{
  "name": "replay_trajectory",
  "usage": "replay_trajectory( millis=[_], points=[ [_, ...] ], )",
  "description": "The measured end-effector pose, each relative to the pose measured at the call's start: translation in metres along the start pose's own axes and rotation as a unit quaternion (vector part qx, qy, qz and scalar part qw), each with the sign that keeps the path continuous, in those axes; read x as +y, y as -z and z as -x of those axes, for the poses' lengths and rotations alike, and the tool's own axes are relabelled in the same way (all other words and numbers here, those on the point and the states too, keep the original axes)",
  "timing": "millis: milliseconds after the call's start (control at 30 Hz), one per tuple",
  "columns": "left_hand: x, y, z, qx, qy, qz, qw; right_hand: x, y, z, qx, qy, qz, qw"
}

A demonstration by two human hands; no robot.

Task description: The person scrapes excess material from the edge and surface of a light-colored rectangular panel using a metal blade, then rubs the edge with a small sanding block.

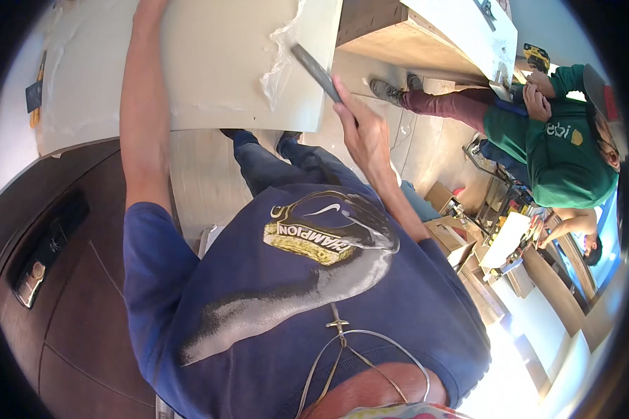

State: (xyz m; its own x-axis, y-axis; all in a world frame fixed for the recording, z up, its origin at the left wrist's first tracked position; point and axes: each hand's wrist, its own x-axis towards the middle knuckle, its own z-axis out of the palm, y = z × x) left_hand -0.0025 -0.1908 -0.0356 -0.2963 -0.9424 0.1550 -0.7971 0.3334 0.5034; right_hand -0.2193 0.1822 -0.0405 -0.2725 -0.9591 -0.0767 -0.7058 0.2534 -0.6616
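My right hand (367, 140) is closed around a narrow dark grey flat-bladed tool (316, 72), seen nearly edge-on. Its far end touches or hovers just over a pale panel (217, 77), beside a ragged streak of white paste (281, 59); I cannot tell whether they are in contact. More thin white smears lie across the panel. My left forearm (145, 105) reaches over the panel's left part, and the hand itself is cut off by the top edge of the picture.
A yellow-handled tool (35, 105) lies left of the panel. A dark brown door (77, 279) stands at lower left. A wooden box (405, 38) is at upper right. Right, a co-worker in green (552, 140) stands near a yellow drill (536, 57); another person (576, 227) works beyond, among boards and cartons.
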Motion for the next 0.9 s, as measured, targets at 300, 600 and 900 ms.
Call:
replay_trajectory(
  millis=[300, 600, 900],
  points=[
    [0.004, -0.004, 0.006, 0.026, -0.019, 0.013, 0.999, -0.003, 0.002, 0.009, 0.013, 0.004, -0.014, 1.000],
    [-0.002, -0.010, 0.011, 0.015, -0.014, -0.001, 1.000, 0.001, -0.001, 0.021, 0.029, 0.003, -0.029, 0.999],
    [0.006, -0.008, 0.008, -0.016, 0.028, 0.000, 0.999, 0.000, -0.003, 0.014, 0.028, -0.013, -0.027, 0.999]
  ],
)
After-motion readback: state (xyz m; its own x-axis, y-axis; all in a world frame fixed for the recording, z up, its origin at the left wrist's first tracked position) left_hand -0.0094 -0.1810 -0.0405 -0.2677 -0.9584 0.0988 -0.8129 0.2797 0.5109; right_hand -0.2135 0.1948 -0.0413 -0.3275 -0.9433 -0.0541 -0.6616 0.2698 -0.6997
